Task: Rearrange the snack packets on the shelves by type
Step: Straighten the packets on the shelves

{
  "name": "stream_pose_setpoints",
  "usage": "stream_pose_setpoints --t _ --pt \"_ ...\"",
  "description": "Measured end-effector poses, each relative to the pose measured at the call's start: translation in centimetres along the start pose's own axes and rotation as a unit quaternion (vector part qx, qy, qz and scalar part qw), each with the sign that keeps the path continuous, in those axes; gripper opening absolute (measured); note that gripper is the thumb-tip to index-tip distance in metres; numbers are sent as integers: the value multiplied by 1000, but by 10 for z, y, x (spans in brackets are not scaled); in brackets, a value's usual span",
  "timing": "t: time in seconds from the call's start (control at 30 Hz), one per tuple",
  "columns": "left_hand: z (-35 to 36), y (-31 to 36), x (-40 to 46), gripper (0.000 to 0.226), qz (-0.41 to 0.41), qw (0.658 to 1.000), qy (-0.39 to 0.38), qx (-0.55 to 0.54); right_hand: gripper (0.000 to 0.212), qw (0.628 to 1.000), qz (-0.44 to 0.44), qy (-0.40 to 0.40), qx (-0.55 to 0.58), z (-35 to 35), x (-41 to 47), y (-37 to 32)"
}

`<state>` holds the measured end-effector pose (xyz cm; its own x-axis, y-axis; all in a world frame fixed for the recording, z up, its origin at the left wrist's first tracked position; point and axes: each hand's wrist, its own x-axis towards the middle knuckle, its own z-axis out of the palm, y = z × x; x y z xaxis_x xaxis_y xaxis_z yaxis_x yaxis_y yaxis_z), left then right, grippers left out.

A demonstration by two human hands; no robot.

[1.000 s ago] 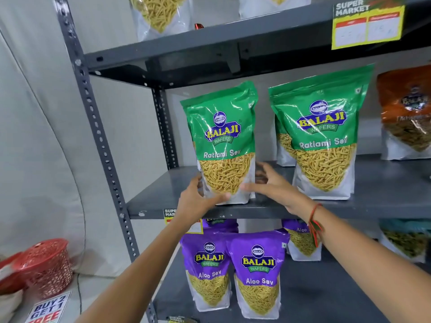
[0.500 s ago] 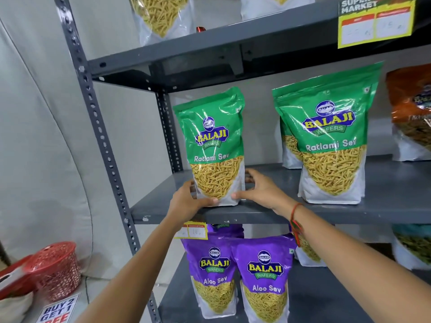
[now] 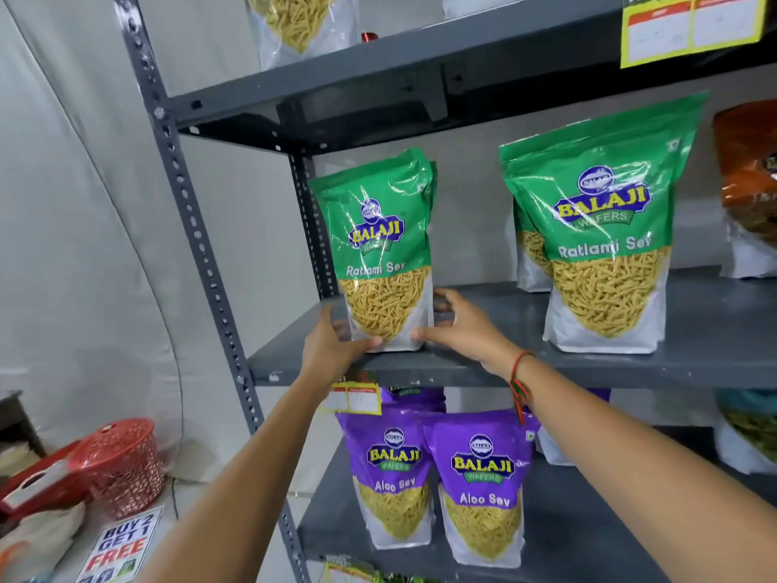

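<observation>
On the middle shelf, green packet shifted left, left hand and right hand gripping its base.

Bare forearms; the right wrist wears a red-and-green thread band.

We are looking at a small shop, or a mock-up of one. A grey slotted-steel rack carries rows of sealed retail snack packets standing face-out: green Ratlami Sev packets on the middle shelf, purple Aloo Sev packets below, an orange packet at the right edge. Yellow price labels hang on the shelf fronts, the top one printed with part of the word "market". On the floor at the left we see a "BUY 2 GET 1 FREE" sign beside red plastic baskets. A plain pale sheet forms the backdrop behind the rack.
</observation>
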<state>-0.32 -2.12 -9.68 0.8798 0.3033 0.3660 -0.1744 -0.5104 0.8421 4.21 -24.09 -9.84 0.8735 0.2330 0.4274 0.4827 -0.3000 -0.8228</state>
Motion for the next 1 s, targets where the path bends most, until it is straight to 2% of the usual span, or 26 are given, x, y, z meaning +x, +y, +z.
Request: stream_pose_setpoints --t 0.07,0.17,0.27,0.33,0.43,0.6,0.7,0.8,0.9,1.0 --pt "-3 5 -15 103 11 999 47 0 72 1000 -5 27 12 -3 -14 -6" --pt "-6 12 -41 78 60 993 103 -10 57 995 0 94 39 -12 -43 -18" --pt "2 13 -74 56 101 988 111 -25 35 986 -29 151 67 -25 -77 -25" --pt "15 5 -97 46 103 989 101 -40 24 986 -42 144 71 -32 -103 -22" --pt "43 -24 -131 37 71 995 71 -23 19 993 -9 99 67 -35 -142 2" --pt "95 -98 -181 41 -81 996 -22 20 18 987 140 53 66 -32 -190 80" --pt "122 -138 -196 42 -142 986 -78 35 33 969 233 31 78 -23 -204 134" --pt "150 -166 -198 59 -169 975 -134 53 63 952 300 -29 51 -7 -206 183" --pt "175 -184 -193 69 -170 967 -167 87 86 943 319 -86 31 7 -201 221" --pt "191 -199 -184 74 -178 963 -187 80 91 945 300 -121 55 18 -193 251"
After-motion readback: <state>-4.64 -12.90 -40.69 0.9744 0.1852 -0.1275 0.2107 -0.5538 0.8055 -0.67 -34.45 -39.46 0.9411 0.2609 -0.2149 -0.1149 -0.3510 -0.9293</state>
